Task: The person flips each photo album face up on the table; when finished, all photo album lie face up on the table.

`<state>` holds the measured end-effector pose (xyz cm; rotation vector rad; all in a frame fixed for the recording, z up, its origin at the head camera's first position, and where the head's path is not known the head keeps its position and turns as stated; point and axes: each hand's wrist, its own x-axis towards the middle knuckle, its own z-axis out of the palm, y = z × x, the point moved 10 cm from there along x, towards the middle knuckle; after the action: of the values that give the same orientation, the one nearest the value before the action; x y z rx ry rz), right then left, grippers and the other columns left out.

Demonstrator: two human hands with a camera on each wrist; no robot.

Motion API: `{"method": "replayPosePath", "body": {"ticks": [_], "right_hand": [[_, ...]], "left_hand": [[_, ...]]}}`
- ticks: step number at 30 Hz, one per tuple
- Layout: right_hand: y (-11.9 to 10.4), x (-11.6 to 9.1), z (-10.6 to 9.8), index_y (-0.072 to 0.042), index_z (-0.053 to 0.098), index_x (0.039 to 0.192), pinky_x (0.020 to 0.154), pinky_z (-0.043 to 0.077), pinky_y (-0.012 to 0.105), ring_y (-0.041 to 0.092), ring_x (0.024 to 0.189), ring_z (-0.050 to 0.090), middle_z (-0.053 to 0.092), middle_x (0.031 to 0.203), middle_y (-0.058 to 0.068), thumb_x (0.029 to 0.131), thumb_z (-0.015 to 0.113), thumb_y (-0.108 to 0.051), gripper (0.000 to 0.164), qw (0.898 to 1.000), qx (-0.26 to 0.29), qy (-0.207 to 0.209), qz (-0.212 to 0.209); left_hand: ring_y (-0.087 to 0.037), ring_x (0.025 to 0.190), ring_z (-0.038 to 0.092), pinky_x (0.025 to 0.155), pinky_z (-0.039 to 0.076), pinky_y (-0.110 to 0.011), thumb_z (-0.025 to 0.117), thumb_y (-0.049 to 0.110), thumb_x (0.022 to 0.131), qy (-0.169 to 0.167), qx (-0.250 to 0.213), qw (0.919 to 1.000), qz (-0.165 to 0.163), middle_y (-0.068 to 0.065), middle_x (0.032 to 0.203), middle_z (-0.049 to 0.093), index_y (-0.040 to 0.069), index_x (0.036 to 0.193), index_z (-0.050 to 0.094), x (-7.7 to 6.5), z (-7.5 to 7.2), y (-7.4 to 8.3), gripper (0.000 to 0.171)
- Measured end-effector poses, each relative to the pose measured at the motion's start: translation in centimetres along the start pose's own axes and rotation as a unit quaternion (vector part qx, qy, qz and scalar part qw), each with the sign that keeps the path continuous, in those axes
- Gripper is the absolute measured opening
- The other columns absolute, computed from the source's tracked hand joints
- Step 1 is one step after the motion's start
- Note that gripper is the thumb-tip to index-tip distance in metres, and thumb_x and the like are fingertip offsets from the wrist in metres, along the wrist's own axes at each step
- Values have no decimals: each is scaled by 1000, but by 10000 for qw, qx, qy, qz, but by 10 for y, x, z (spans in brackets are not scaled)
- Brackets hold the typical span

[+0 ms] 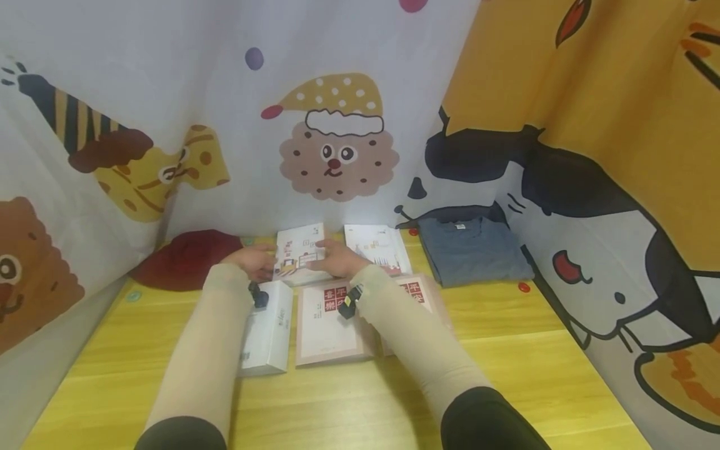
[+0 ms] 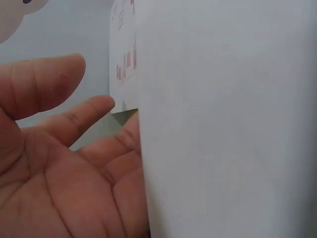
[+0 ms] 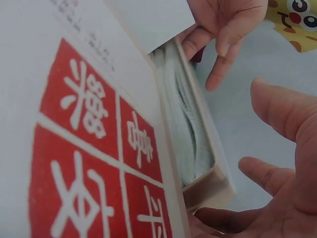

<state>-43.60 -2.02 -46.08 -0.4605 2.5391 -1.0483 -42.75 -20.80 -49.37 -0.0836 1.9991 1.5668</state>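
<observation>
The illustrated white box (image 1: 295,253) sits behind the pink-bordered box (image 1: 326,337), slightly to its left. The left hand (image 1: 255,261) and right hand (image 1: 340,259) flank it, fingers spread; whether either presses firmly, I cannot tell. Even, light pressure from both sides should steady it best, wrists kept clear of the pink-bordered box. Right of that landmark, farther back, lies a folded shirt (image 1: 472,253).
</observation>
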Motion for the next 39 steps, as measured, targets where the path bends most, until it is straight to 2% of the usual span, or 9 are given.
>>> {"method": "replayPosePath", "body": {"ticks": [3,7,10,15,22,26,30,35,39], "right_hand": [[0,1,1,-16,37,164,127,32,52,36,152,41,42,166,16,96,74,-45,83,10000,94,5,12],[0,1,2,-17,37,165,126,34,51,35,151,42,42,166,15,96,74,-45,83,9999,118,-38,53],[1,2,2,-18,36,165,127,34,50,34,152,42,42,166,14,96,74,-46,83,9999,109,-42,85],[1,3,1,-17,36,165,127,32,52,35,153,40,41,167,15,96,74,-45,84,9998,174,-39,49],[2,2,3,-18,36,165,127,33,52,34,153,40,40,167,14,96,74,-45,84,9998,90,-112,121],[2,2,3,-18,36,165,126,34,51,34,152,42,41,167,14,96,75,-44,83,9998,92,-104,118],[1,3,2,-18,37,165,127,33,50,33,153,41,41,167,14,96,75,-42,82,9999,49,-56,86],[1,2,2,-20,37,165,127,33,51,33,153,41,41,167,13,96,74,-44,82,9998,9,-84,156],[0,1,4,-19,36,165,127,33,50,33,153,40,39,168,12,97,73,-44,82,9998,-63,-118,112]], "left_hand": [[-47,146,44,124,35,-59,35,6,111,-53,160,9999,-20,-36,160,36,4,168,-5,-1,2,2,70],[-40,137,52,121,41,-55,38,6,110,63,309,9995,-52,-33,158,39,4,169,1,2,-1,0,70],[-40,140,51,121,42,-53,41,7,110,162,306,9993,-102,-30,159,39,6,170,4,3,-2,0,71],[-44,149,42,123,39,-53,42,5,109,139,-99,9998,-120,-30,163,33,10,170,0,7,0,0,75],[-42,150,41,124,38,-53,42,5,108,176,-377,9988,-264,-28,165,32,16,171,-1,14,0,-7,77],[-41,153,34,127,33,-53,39,-1,107,73,-673,9976,-153,-28,169,23,14,170,-4,16,4,-4,79],[-40,154,29,128,30,-53,38,-3,106,69,-796,9967,-108,-26,172,15,16,171,-2,14,8,3,79],[-41,154,31,128,30,-53,40,2,108,143,-553,9982,-188,-25,172,17,18,171,0,6,8,5,77],[-41,154,33,128,30,-52,40,2,108,50,-591,9981,-175,-26,170,22,16,170,-5,0,8,4,79]]}}
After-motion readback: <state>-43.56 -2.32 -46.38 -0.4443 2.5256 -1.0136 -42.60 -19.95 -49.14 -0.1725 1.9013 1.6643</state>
